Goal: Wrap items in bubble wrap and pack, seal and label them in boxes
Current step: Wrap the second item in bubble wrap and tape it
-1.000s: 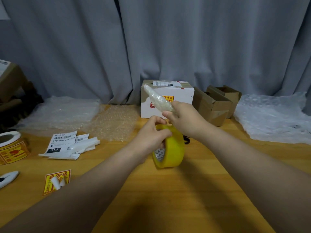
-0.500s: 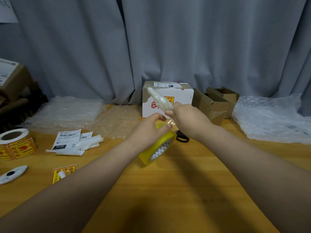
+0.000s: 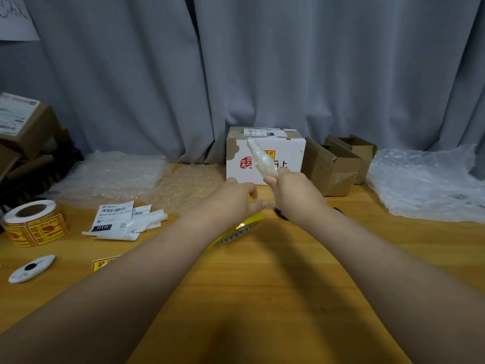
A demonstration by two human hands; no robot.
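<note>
Fingers (image 3: 270, 181) grip wrapped item (image 3: 262, 160) near tape roll (image 3: 236, 231)'s rim.

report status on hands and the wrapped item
Right hand grips wrapped item, pointing up-left. Left hand over tape roll, grip hidden. Black object lies under right wrist.
</note>
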